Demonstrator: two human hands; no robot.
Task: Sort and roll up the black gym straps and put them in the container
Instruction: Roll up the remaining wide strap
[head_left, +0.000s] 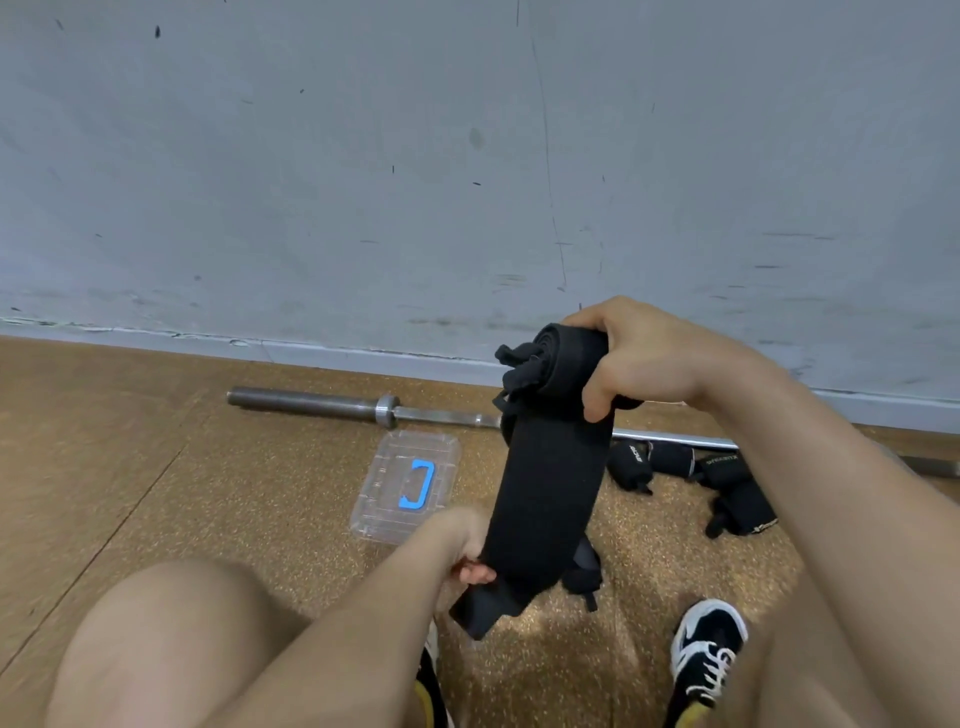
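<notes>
**Holding a half-rolled strap between both hands**

Gripping the rolled upper end, the right hand had its fingers and thumb curled around the coil of a wide black fabric gym strap, raised above the floor. The unrolled length hung down and to the left from that coil. At its lower end the left hand pinched the strap's edge, with a short tail sticking out below the fingers.

A clear rectangular plastic container with a blue handle lay flat on the speckled brown floor, just left of the hanging strap and above the left hand. A long steel barbell lay along the foot of the grey scuffed wall, passing behind the strap. To the right of the strap, several small black printed wraps sat on the floor near the barbell, partly hidden by the right forearm. A black-and-white laced shoe rested on the floor below them.
</notes>
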